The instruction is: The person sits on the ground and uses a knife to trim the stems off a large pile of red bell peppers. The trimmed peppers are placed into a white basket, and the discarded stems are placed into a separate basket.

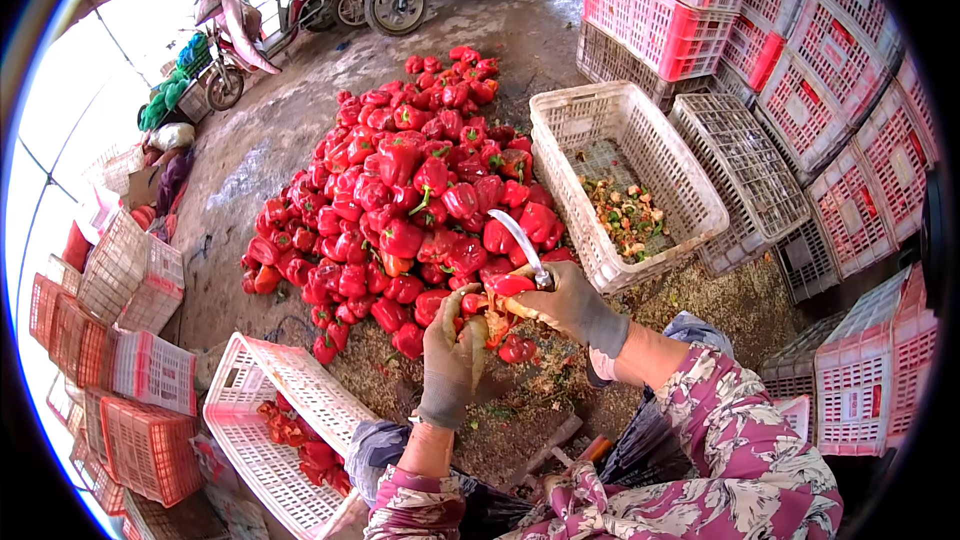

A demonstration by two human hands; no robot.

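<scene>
Before me rises a large heap of red bell peppers on the ground. My left hand, in a soiled work glove, grips a cut-open red bell pepper whose pale inside shows. My right hand, gloved too, is shut on a knife with a curved blade; the blade points up and away to the left. The right fingers meet the opened pepper, and the knife's handle is mostly hidden. Just below the hands, another red pepper is partly visible.
A white plastic crate at the right holds pepper cores and seeds. Beside my left knee, a tilted crate contains red pepper pieces. Stacked crates line the right; more crates stand left. Scattered seeds cover the ground.
</scene>
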